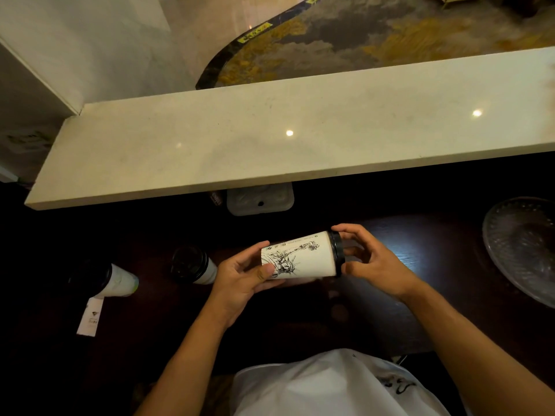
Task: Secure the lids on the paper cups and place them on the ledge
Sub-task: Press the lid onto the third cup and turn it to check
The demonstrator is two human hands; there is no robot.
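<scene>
I hold a white paper cup point(303, 256) with a black line drawing sideways above the dark counter. My left hand point(243, 277) grips its base end. My right hand point(369, 259) has fingers and thumb curled round the black lid point(338, 253) at the cup's right end. Two more cups with black lids stand on the counter to the left: one point(192, 265) near my left hand, another point(105, 279) farther left. The pale stone ledge point(270, 139) runs across the view beyond the counter, with nothing on it.
A patterned glass plate point(522, 244) sits at the right of the dark counter point(420, 235). A white plastic lid-like piece point(259, 201) lies under the ledge's front edge. A paper tag point(90, 316) lies by the far-left cup. A white wall corner meets the ledge at left.
</scene>
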